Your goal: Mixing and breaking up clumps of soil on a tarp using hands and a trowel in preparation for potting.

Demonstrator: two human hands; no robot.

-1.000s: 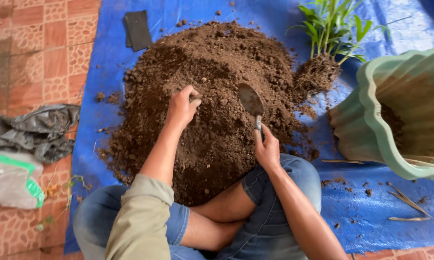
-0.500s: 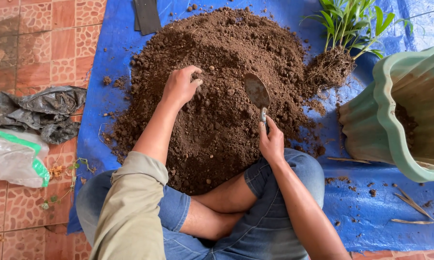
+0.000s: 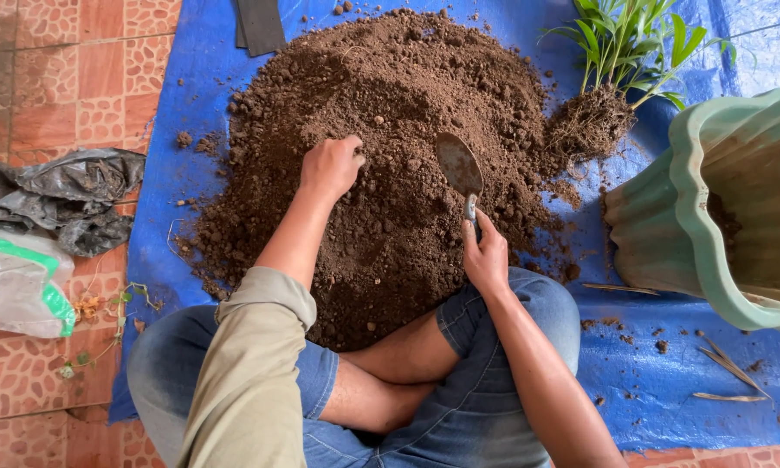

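A big heap of brown soil (image 3: 390, 113) lies on a blue tarp (image 3: 650, 381) in front of my crossed legs. My left hand (image 3: 331, 166) rests on the heap with its fingers curled into the soil. My right hand (image 3: 485, 253) grips the handle of a small metal trowel (image 3: 459, 166), whose blade lies flat on the soil, pointing away from me. A green plant (image 3: 625, 52) with a bare root ball lies at the heap's right edge.
A pale green ribbed pot (image 3: 710, 217) lies tipped on its side at the right. Left of the tarp, on the patterned red tile floor, sit a crumpled black bag (image 3: 69, 195) and a white-and-green sack (image 3: 17, 282). A dark flat piece (image 3: 260, 24) lies at the top.
The view has shifted a little. My left hand stays dug into the soil and my right hand keeps the trowel on the heap, nearly unmoved.
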